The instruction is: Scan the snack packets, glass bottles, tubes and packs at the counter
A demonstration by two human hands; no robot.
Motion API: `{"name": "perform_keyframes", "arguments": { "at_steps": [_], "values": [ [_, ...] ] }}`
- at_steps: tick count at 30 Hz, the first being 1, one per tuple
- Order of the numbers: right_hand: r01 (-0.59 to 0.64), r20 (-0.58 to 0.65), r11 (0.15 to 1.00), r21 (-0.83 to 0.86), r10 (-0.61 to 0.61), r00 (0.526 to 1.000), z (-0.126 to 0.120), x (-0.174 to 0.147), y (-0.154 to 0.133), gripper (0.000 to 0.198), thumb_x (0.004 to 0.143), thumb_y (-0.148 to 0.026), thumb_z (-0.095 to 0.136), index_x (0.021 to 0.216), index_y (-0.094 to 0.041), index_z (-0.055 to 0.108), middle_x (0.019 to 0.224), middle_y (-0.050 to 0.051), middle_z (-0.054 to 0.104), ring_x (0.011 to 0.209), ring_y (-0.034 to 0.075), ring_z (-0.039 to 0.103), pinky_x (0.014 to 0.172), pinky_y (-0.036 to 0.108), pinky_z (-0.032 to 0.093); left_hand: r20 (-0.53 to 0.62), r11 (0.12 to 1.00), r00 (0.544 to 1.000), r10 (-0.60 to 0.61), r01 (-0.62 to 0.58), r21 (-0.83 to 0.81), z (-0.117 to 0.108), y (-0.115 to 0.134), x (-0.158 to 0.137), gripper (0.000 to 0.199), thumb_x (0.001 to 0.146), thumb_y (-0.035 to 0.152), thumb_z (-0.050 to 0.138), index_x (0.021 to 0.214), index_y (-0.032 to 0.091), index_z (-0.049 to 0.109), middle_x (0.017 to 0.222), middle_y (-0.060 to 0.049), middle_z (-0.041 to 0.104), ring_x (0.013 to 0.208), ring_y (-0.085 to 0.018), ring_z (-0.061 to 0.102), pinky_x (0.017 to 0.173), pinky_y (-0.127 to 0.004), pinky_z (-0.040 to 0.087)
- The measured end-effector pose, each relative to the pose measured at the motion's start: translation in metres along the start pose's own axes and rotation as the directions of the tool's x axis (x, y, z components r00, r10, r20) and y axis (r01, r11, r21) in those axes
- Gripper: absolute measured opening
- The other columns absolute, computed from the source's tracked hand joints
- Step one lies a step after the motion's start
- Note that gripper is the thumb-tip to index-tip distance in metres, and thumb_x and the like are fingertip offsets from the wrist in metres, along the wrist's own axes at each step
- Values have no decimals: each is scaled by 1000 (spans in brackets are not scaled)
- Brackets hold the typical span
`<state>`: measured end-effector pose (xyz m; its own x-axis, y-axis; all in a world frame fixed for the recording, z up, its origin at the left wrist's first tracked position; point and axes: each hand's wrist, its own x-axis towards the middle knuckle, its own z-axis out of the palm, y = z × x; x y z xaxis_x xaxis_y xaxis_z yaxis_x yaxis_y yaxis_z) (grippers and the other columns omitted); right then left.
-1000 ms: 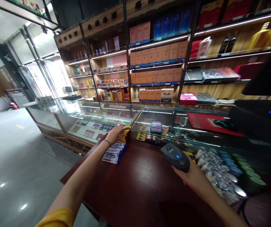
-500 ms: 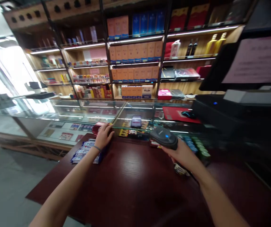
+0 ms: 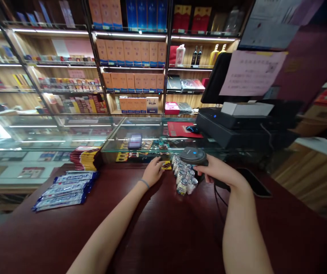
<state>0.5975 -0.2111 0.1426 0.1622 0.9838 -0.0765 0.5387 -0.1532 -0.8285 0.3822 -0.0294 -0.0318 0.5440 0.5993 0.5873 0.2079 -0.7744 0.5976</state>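
Note:
My right hand (image 3: 213,167) is wrapped round the handle of a black barcode scanner (image 3: 190,154), whose head points left and shows a small blue light. Under and in front of the scanner stand several small clear jars (image 3: 182,185) with silvery lids, partly hidden by it. My left hand (image 3: 153,172) reaches over the dark red counter, fingers stretched out. Its fingertips are at the left edge of a flat yellow and brown packet (image 3: 167,165); whether they grip it I cannot tell. At left is a stack of red and yellow packets (image 3: 85,158), with blue and white long packets (image 3: 63,190) in front.
A glass display case (image 3: 114,131) runs along the counter's far edge. On it lie a red mat (image 3: 177,128) and a mouse (image 3: 192,129). A black monitor (image 3: 216,78) stands at right, and a dark phone-like slab (image 3: 253,182) lies beyond my right arm. The scanner's cable (image 3: 219,196) hangs down.
The view has turned right. My left hand has left the red and yellow stack and moved right to the packet beside the jars. My right hand keeps hold of the scanner.

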Motion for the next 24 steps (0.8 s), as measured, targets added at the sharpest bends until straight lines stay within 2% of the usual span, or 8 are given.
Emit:
{"name": "perform_keyframes", "arguments": {
  "at_steps": [3,5,10,16,18,20,22,24],
  "values": [
    [-60,41,998,-12,60,997,-10,1,13,29,81,-37,69,97,-22,49,68,-3,64,41,12,56,37,22,42,-29,987,996,-80,75,-139,20,-4,6,40,73,22,78,112,28,71,132,-14,61,132,-34,50,119,-58,27],
    [-76,50,997,-13,77,996,-14,1,19,28,81,-37,69,93,-22,48,65,-3,63,40,11,55,36,22,40,-39,989,994,-102,97,-115,26,-9,7,38,73,28,80,109,28,71,128,-14,64,130,-34,53,118,-58,26],
    [-95,45,996,3,94,995,-16,4,22,29,80,-36,70,94,-22,49,59,-5,60,38,11,53,36,22,39,-33,999,998,-50,50,1,31,-18,5,25,83,41,71,104,28,72,113,-13,71,113,-29,64,112,-47,39],
    [-72,27,997,8,72,997,-13,5,19,27,81,-36,69,94,-22,50,57,-5,59,37,12,53,37,22,38,-77,1000,997,7,-9,-15,22,-3,2,22,87,45,67,102,29,72,96,-9,74,93,-24,69,97,-33,48],
    [-70,8,998,6,70,998,-10,5,15,25,81,-35,68,93,-22,49,55,-6,57,37,12,52,38,23,38,-88,998,995,-50,47,-28,13,4,-2,22,89,43,64,104,29,72,91,-7,73,83,-22,69,87,-28,50],
    [-42,-12,999,2,42,999,-5,5,8,22,81,-34,66,91,-22,49,52,-7,54,37,12,51,38,23,38,-132,987,979,-156,149,-65,-1,8,-6,21,91,43,62,103,28,71,83,-4,72,74,-19,67,78,-25,50],
    [-4,-32,1000,5,4,999,3,7,1,21,81,-34,65,92,-22,51,50,-7,53,37,13,50,39,24,38,-203,956,938,-282,256,-142,-16,10,-11,20,92,44,60,96,27,70,75,-2,68,69,-18,64,71,-24,48],
    [30,-58,1000,8,-29,998,12,9,-7,22,82,-35,65,94,-21,54,49,-6,53,37,13,49,41,25,38,-277,900,867,-414,343,-270,-32,8,-15,24,93,45,57,86,25,68,72,-2,65,68,-17,61,68,-23,47]
  ]
}}
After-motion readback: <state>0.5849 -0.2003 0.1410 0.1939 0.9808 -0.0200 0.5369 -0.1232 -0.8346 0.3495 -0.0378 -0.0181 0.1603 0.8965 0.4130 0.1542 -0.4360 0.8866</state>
